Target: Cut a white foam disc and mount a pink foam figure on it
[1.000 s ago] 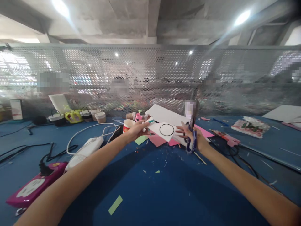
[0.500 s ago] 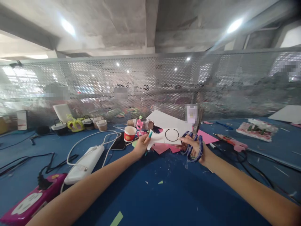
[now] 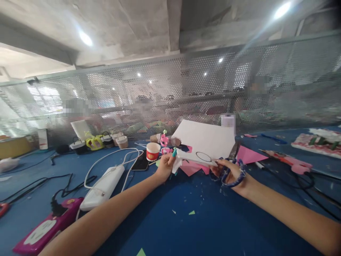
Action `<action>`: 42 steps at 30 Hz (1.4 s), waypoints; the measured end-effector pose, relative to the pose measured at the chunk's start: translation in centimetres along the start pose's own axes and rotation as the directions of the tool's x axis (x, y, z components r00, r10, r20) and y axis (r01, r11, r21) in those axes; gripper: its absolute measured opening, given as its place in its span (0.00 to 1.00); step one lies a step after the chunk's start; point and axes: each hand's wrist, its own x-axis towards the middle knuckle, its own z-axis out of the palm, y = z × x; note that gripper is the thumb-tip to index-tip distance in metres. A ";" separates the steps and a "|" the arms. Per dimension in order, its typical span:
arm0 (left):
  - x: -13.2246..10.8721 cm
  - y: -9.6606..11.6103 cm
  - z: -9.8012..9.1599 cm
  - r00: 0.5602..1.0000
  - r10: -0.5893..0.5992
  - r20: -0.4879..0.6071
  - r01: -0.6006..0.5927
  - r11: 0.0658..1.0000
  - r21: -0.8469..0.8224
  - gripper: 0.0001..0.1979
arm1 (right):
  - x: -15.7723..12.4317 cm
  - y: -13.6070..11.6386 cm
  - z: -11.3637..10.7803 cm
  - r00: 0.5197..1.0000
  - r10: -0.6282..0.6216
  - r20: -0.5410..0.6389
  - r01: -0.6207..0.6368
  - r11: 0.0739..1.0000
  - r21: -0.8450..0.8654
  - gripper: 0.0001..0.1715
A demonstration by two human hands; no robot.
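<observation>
Near the middle, my left hand (image 3: pixel 164 168) pinches the left end of a small white paper piece (image 3: pixel 190 155), which looks crumpled there. A teal tip shows at its thumb; whether it is a nail or a tool I cannot tell. A black circle outline is on the paper's right part. My right hand (image 3: pixel 231 172) holds scissors (image 3: pixel 234 182) with blue-wrapped handles looped round the fingers, while its thumb and fingertips grip the paper's right end. The grey blades point up and away from the paper. Pink paper (image 3: pixel 189 168) lies beneath it.
A large white sheet (image 3: pixel 207 137) lies behind my hands. To the left are a red paper cup (image 3: pixel 153 153), a phone (image 3: pixel 140 163), a white power strip (image 3: pixel 103 186) and a magenta box (image 3: pixel 49 227). On the right lies a pink glue gun (image 3: pixel 291 161) with its cable.
The white paper piece has tipped, so its circle looks flatter. The scissors in my right hand have turned, with their blades now visible. The whole view has shifted and tilted slightly.
</observation>
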 end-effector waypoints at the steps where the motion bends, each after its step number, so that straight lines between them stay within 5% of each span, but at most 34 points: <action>1: 0.1 0.0 0.0 1.000 -0.006 -0.020 0.006 1.000 0.024 0.29 | 0.0 0.0 0.0 1.000 0.030 -0.005 -0.030 0.999 0.025 0.13; 8: 1.1 -0.8 -1.1 0.916 0.022 -0.400 0.160 0.895 0.416 0.17 | -0.9 -1.0 0.5 0.997 0.078 -0.007 -0.075 0.977 0.201 0.12; 12: 0.5 -0.4 -0.8 0.847 0.286 -0.448 0.063 0.782 0.620 0.17 | -1.2 -1.6 0.8 0.996 0.091 -0.019 -0.083 0.960 0.269 0.12; 14: -0.2 0.1 -0.2 0.828 0.456 -0.326 -0.114 0.707 0.698 0.20 | -1.5 -1.9 1.1 0.997 0.065 -0.032 -0.054 0.963 0.264 0.14; 16: -1.0 0.7 0.5 0.803 0.592 -0.073 -0.344 0.560 0.754 0.23 | -1.8 -2.1 1.4 0.999 0.032 -0.035 -0.023 0.972 0.232 0.17; 18: -1.5 1.2 1.2 0.782 0.595 0.188 -0.497 0.412 0.764 0.33 | -2.2 -2.4 1.9 1.000 0.011 -0.027 -0.006 0.984 0.179 0.18; 20: -1.7 1.5 1.6 0.794 0.528 0.301 -0.529 0.357 0.769 0.39 | -2.6 -2.7 2.2 1.000 -0.002 -0.020 0.005 0.991 0.132 0.19; 24: -1.6 1.7 1.7 0.891 0.356 0.281 -0.428 0.453 0.782 0.32 | -3.0 -3.0 2.5 0.999 -0.040 0.016 0.038 0.991 0.128 0.21; 29: -1.4 1.7 1.4 0.957 0.161 0.243 -0.280 0.736 0.616 0.20 | -2.7 -2.6 2.3 0.996 -0.092 -0.021 0.094 0.976 0.194 0.22; 33: -1.3 1.7 1.8 0.985 0.011 0.172 -0.063 0.952 0.300 0.29 | -2.3 -2.4 2.0 0.995 -0.096 -0.041 0.103 0.967 0.233 0.23; 36: -1.0 1.6 2.2 0.941 -0.155 0.302 0.134 0.987 0.089 0.35 | -2.2 -2.5 2.0 0.995 -0.094 -0.037 0.100 0.977 0.187 0.23; 38: -0.9 1.5 2.3 0.936 -0.156 0.315 0.164 0.987 0.001 0.34 | -2.3 -2.7 2.0 0.996 -0.094 -0.001 0.094 0.986 0.139 0.22; 42: -1.0 1.3 2.4 0.997 -0.045 0.058 0.056 0.978 -0.199 0.32 | -2.5 -2.5 1.9 0.977 -0.180 0.115 0.176 0.983 0.049 0.20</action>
